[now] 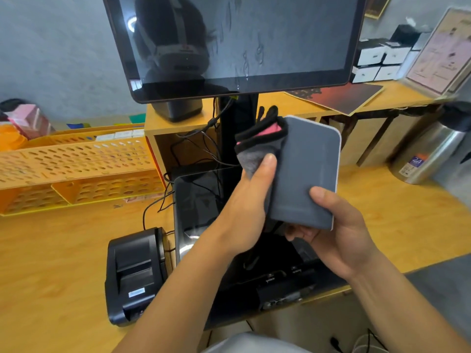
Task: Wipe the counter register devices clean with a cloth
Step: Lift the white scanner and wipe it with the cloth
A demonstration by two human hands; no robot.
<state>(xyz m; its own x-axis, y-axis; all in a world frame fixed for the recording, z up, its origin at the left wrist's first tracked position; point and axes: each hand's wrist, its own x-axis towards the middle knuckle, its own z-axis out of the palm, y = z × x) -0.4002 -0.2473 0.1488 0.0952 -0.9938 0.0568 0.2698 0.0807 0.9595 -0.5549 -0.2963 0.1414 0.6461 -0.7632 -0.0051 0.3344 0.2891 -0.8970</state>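
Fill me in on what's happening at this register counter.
A person is cleaning the register gear. The right hand holds a flat grey handheld device up above the counter, while the left hand presses a grey cloth with black and pink edging against its left edge. The big screen above shows wet streaks. The black receipt printer sits on the counter, untouched.

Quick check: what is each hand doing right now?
Left hand: closed on the grey cloth, pressing it against the device.
Right hand: grip closed on the grey handheld device.
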